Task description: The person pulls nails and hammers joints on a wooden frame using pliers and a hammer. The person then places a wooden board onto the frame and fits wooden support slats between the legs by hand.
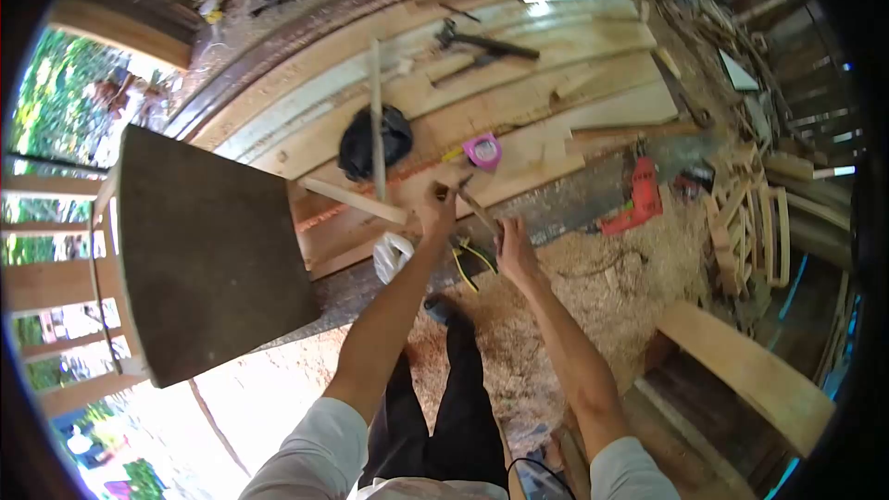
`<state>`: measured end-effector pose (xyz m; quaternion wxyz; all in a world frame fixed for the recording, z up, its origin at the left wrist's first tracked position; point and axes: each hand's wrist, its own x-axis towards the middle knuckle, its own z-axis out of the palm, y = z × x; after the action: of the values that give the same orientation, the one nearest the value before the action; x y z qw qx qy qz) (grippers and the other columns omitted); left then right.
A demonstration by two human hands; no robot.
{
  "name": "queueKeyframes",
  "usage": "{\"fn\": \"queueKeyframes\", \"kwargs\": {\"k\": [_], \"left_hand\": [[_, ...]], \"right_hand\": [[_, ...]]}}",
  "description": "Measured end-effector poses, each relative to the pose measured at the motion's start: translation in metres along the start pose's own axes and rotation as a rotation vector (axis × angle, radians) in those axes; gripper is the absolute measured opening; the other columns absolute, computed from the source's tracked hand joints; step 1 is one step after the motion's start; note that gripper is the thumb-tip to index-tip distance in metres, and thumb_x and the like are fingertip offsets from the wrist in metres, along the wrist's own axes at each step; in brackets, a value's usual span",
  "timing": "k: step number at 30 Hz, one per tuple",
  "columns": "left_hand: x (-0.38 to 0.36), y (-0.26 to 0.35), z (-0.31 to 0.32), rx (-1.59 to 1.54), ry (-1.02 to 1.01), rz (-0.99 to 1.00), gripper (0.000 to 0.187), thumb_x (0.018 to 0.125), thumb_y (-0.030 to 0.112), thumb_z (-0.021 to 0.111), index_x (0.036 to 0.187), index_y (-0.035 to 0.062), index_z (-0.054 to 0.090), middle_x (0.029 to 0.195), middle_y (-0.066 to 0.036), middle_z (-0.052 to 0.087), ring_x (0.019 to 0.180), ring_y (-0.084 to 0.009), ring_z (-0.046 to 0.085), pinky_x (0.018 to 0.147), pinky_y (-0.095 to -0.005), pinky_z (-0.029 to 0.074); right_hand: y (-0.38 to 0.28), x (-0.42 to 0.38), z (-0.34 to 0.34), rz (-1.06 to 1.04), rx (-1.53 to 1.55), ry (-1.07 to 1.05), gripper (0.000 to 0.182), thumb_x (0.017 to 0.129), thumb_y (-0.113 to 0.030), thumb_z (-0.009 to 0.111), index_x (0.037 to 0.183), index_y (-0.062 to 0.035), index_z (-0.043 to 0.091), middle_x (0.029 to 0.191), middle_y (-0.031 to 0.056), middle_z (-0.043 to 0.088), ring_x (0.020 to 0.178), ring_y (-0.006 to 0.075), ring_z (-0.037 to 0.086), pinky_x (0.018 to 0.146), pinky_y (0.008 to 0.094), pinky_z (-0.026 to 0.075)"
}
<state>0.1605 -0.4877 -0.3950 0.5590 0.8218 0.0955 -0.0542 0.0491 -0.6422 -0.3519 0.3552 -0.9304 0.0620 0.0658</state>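
Observation:
My right hand point(515, 252) is wrapped round the wooden handle of a hammer point(480, 210). The small dark head of this tool lies close to my left hand point(438, 210). That left hand is closed over the planks, with its fingers curled; what they pinch is too small to make out. Just beyond both hands, a pink tape measure point(482, 151) rests on the boards. Yellow-handled pliers point(470, 264) lie below, between my forearms. Left of my left hand are a thin wooden strip point(355, 201) and a white plastic bag point(393, 256).
Long planks point(546, 69) make up the work surface, with another hammer point(486, 42) and a black bag point(375, 143) on them. A red drill point(639, 196) sits at right. One large dark panel point(213, 255) stands at left. Wood shavings point(593, 315) cover the floor; a curved board point(745, 375) is lower right.

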Motion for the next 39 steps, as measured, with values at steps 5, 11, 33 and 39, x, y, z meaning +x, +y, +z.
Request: {"fn": "queueKeyframes", "kwargs": {"k": [5,11,33,39], "left_hand": [[-0.055,0.083,-0.062,-0.518,-0.167,-0.151,0.015,0.082,0.008,0.059,0.095,0.0005,0.063,0.084,-0.009,0.066,0.077,-0.0160,0.062,0.068,-0.0323,0.049],[-0.169,0.234,-0.239,-0.108,0.322,0.401,0.027,0.081,-0.002,0.054,0.107,0.0023,0.060,0.099,-0.014,0.065,0.090,-0.0282,0.062,0.075,-0.0326,0.050],[-0.220,0.158,-0.557,0.660,0.409,0.785,0.054,0.054,0.047,0.081,0.079,0.0071,0.055,0.078,-0.008,0.055,0.081,-0.0265,0.057,0.073,-0.0365,0.040],[-0.216,0.155,-0.558,0.600,0.419,0.825,0.057,0.051,0.050,0.081,0.076,0.0069,0.053,0.075,-0.007,0.054,0.076,-0.0270,0.056,0.069,-0.0361,0.040]], "right_hand": [[-0.086,-0.042,-0.041,0.358,1.106,-0.433,0.020,0.091,-0.020,0.056,0.105,-0.0073,0.048,0.063,-0.0007,0.046,0.045,0.0088,0.042,0.040,0.0235,0.033],[-0.268,-0.064,-0.087,0.184,1.029,-0.540,0.019,0.094,-0.023,0.052,0.108,-0.0106,0.048,0.061,-0.0036,0.040,0.043,0.0038,0.035,0.038,0.0208,0.027],[-0.494,-0.138,-0.073,-0.878,-0.148,-0.312,0.030,0.094,-0.027,0.048,0.108,0.0003,0.050,0.071,0.0267,0.057,0.071,0.0462,0.056,0.057,0.0476,0.042],[-0.508,-0.149,-0.075,-0.851,-0.267,-0.315,0.025,0.095,-0.026,0.047,0.093,-0.0005,0.048,0.065,0.0226,0.055,0.066,0.0438,0.056,0.054,0.0460,0.039]]}}
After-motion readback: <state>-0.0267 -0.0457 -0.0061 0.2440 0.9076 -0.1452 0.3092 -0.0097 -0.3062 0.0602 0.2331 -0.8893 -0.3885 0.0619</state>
